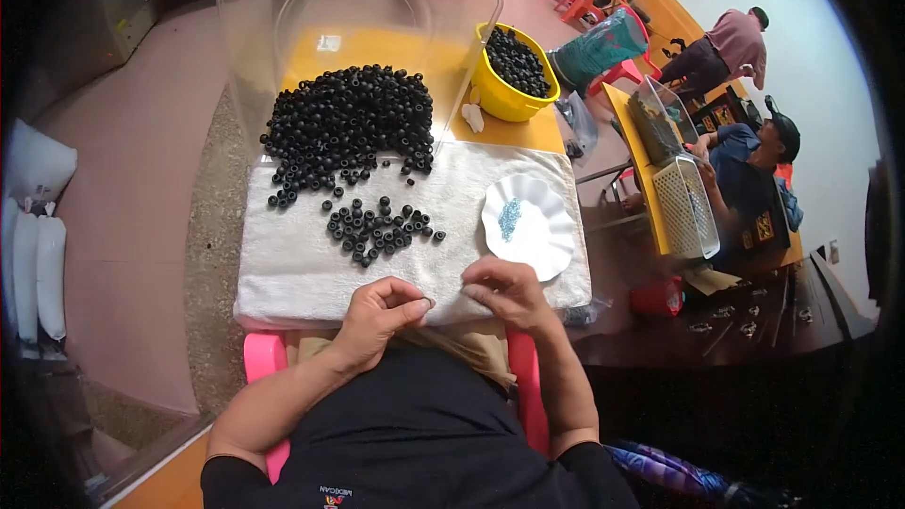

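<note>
Over the front edge of the white towel, my left hand point(382, 316) pinches a small black piece point(431, 302) between thumb and finger; most of it is hidden. Close by on the right, my right hand point(509, 292) has its thumb and fingertips pressed together, and I cannot make out what they hold. Beyond both hands lies a loose group of round black bead-like pieces point(375, 229) with holes. A larger heap of the same pieces point(358, 118) spreads behind it. A white wavy-rimmed plate point(542, 240) near my right hand carries tiny light-blue pieces point(509, 219).
A clear plastic bin point(462, 0) stands tipped behind the heap. To its right is a yellow basin point(514, 108) full of black pieces. The towel point(283, 269) covers the front of the table. Two people point(745, 155) are at the right, one by a white perforated basket point(686, 207).
</note>
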The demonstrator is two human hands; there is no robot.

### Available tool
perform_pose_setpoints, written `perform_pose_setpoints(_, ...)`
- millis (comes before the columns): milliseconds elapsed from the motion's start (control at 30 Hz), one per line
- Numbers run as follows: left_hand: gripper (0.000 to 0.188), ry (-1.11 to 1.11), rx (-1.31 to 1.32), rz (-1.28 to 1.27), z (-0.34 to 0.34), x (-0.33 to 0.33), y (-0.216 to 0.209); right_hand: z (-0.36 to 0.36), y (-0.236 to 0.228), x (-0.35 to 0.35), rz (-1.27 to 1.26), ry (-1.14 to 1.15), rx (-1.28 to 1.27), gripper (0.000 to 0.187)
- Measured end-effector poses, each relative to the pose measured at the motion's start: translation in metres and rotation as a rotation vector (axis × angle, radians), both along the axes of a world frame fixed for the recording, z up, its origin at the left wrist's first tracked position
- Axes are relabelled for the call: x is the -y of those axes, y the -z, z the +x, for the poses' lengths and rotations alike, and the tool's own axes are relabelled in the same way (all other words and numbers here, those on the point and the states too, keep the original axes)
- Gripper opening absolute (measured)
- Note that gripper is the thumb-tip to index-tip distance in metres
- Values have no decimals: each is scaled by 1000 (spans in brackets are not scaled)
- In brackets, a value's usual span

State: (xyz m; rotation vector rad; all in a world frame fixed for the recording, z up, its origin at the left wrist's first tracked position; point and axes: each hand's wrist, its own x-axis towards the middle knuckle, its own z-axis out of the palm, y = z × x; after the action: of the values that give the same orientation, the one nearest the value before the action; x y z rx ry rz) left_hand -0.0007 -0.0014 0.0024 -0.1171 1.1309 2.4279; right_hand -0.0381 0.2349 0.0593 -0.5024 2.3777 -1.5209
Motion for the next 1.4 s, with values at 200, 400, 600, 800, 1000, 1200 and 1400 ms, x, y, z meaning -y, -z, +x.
perform_pose_setpoints(200,13,68,-17,11,2,3,-8,9,18,26,-345,-80,261,14)
perform_pose_setpoints(400,13,86,-10,12,2,4,-7,8,20,31,-319,-84,237,12)
perform_pose_setpoints(600,12,89,23,68,1,3,1,9,24,33,-170,-129,-129,14)
perform_pose_setpoints(800,12,67,49,84,1,4,3,12,19,38,-68,-166,-368,20)
perform_pose_setpoints(1000,11,-25,98,183,-2,5,-3,36,25,64,134,20,-609,42)
perform_pose_setpoints(1200,12,-70,115,164,-1,6,-1,-2,17,51,-82,-122,-450,25)
perform_pose_setpoints(1400,13,-67,91,152,-1,4,0,-87,27,55,154,109,-569,12)
